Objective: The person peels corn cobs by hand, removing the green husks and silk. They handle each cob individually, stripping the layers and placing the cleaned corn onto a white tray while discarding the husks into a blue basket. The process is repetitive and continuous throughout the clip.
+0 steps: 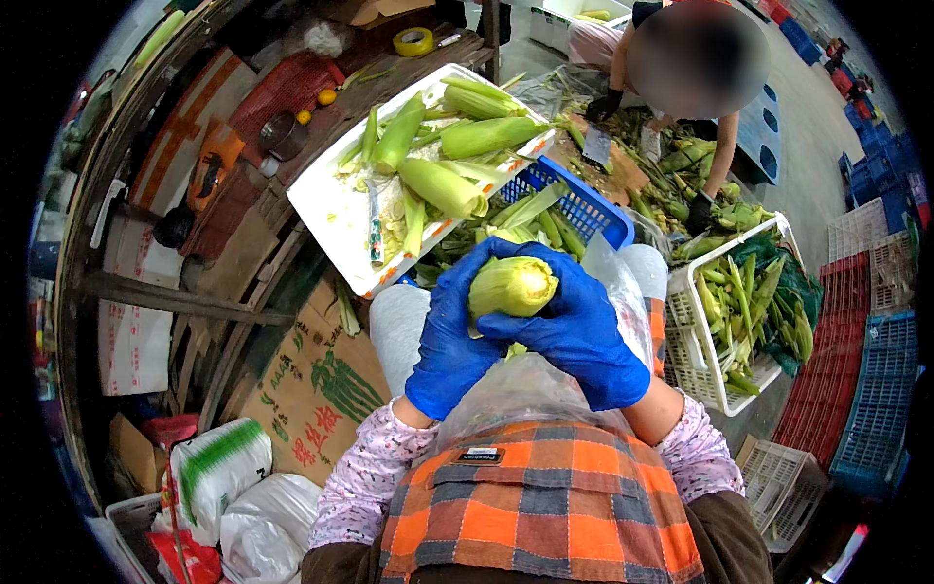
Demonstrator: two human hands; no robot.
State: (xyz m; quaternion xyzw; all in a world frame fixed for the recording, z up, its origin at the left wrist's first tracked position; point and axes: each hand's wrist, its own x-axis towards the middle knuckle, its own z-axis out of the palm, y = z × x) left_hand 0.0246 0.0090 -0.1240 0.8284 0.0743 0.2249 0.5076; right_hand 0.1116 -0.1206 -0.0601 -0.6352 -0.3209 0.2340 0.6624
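Note:
My left hand (463, 339), in a blue rubber glove, is closed around one side of an ear of corn in its husk (507, 288). The ear's cut stem end faces up and to the right. On its other side my right hand (580, 332), gloved alike, grips the same ear. Just beyond, a white foam box (321, 197) holds several husked ears of corn (441, 186) and a knife with a patterned handle (376, 237). Under and beside that box, a blue plastic basket (620, 226) contains loose green husks (551, 219).
At right stands a white crate (682, 343) of corn and green netting. A co-worker's gloved hands (700, 212) are among corn and husks on the floor, near a cleaver (597, 146). A wooden rack (255, 314) with yellow tape (413, 41) runs along the left.

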